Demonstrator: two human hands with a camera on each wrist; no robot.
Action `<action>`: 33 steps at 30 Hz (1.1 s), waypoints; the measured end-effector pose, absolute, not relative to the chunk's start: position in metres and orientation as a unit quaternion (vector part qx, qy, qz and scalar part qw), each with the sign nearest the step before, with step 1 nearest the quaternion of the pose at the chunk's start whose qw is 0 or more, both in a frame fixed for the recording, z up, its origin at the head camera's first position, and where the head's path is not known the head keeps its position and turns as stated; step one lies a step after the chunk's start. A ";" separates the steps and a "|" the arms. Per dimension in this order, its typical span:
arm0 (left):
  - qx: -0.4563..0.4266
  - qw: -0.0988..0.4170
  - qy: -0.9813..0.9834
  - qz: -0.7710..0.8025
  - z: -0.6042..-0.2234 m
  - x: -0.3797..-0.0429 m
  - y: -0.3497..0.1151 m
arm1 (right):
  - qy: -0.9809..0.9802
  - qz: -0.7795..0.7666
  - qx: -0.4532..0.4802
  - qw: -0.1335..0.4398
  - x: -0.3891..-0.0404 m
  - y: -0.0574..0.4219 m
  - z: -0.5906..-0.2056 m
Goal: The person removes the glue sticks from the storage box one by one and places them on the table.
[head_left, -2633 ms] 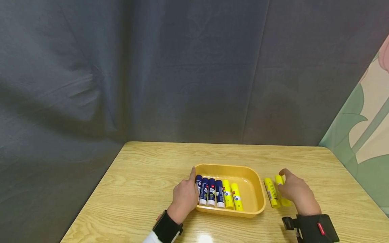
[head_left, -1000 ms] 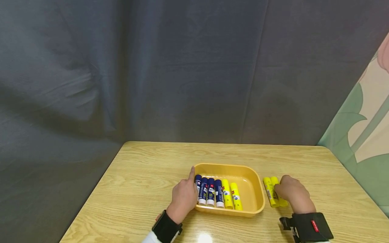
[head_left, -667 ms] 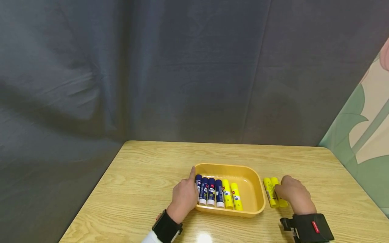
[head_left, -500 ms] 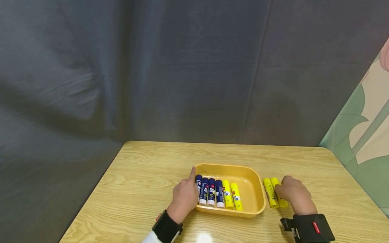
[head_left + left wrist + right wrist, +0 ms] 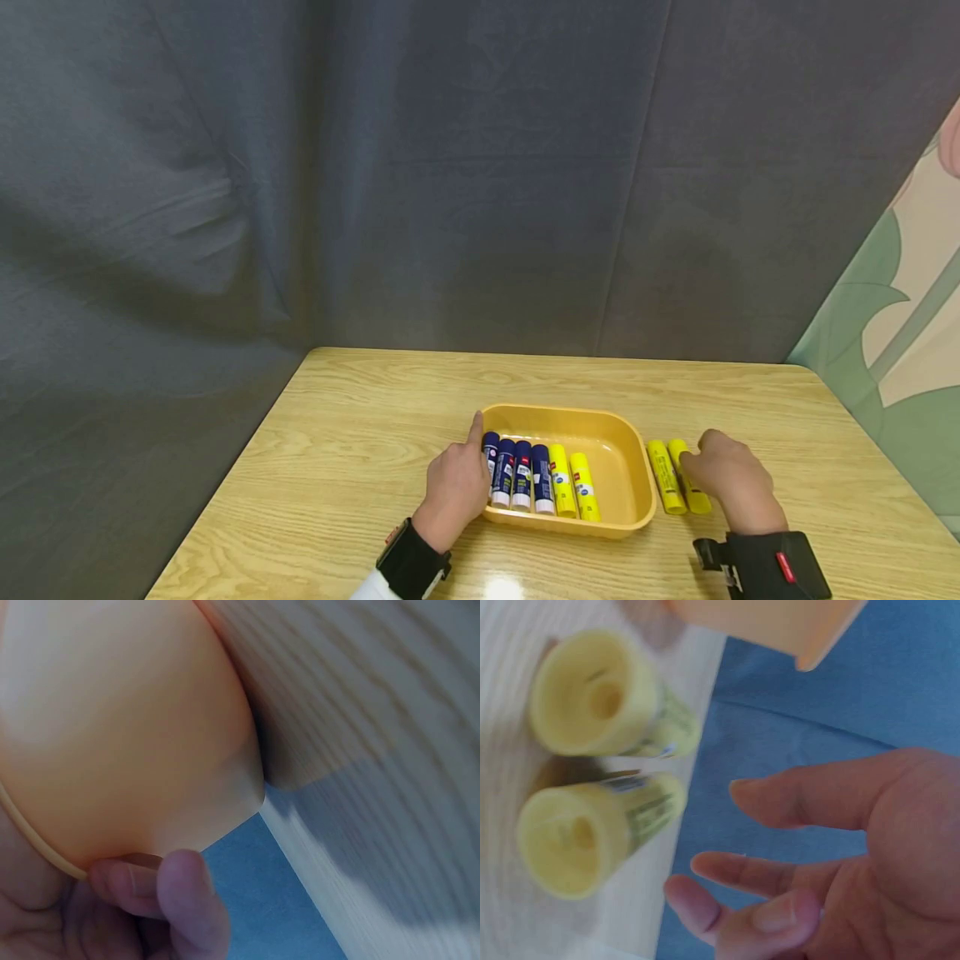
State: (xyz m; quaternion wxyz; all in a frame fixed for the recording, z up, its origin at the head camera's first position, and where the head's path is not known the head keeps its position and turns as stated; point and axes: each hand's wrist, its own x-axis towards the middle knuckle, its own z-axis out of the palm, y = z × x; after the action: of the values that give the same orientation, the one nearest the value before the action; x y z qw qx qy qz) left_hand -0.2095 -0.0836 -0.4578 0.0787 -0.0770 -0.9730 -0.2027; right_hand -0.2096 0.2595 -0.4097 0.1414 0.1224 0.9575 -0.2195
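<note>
My left hand [image 5: 456, 482] grips the left rim of a yellow-orange plastic tray [image 5: 637, 500], index finger laid along the edge. In the left wrist view, curled fingers [image 5: 191, 900] press at the tray's outer wall [image 5: 127, 750]. Several navy glue sticks [image 5: 522, 475] and two yellow glue sticks [image 5: 583, 486] lie side by side inside it. Right of the tray, two more yellow glue sticks, a left one [image 5: 666, 477] and a right one [image 5: 690, 475], lie on the table. My right hand [image 5: 727, 477] hovers beside the right one, fingers spread and apart from it in the right wrist view.
The wood-grain table [image 5: 360, 433] extends to both sides of the tray. A dark grey curtain [image 5: 480, 183] hangs behind it, and a patterned wall [image 5: 915, 333] stands at the right. The tray's right part shows bare floor beside the yellow sticks.
The right-hand loose glue stick has shifted left toward its neighbour. My right hand has let it go and lifted slightly away. The left hand and tray have stayed put.
</note>
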 end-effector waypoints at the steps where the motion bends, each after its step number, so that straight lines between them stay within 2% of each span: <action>1: -0.077 0.079 -0.973 -0.202 -0.458 -0.209 -0.084 | 0.960 -0.215 0.121 0.135 -0.209 0.258 -0.408; 9: -0.075 0.077 -0.974 -0.197 -0.457 -0.209 -0.084 | 0.967 -0.226 0.109 0.051 -0.203 0.243 -0.389; 15: -0.074 0.075 -0.976 -0.193 -0.456 -0.210 -0.083 | 0.966 -0.240 0.098 0.020 -0.197 0.225 -0.378; 23: -0.069 0.066 -0.976 -0.196 -0.455 -0.211 -0.084 | 0.967 -0.246 0.050 -0.049 -0.192 0.193 -0.381; 28: -0.068 0.067 -0.976 -0.196 -0.456 -0.211 -0.083 | 0.970 -0.239 0.031 -0.034 -0.193 0.173 -0.389; 33: -0.074 0.071 -0.975 -0.199 -0.457 -0.210 -0.083 | 0.977 -0.211 0.027 0.027 -0.195 0.155 -0.396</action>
State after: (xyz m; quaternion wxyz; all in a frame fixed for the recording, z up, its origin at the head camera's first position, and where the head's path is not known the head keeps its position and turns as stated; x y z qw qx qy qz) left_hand -0.2104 -0.0829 -0.4566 0.0711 -0.0738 -0.9746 -0.1993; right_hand -0.1947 0.1548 -0.3957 0.0270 0.0273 0.9767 -0.2110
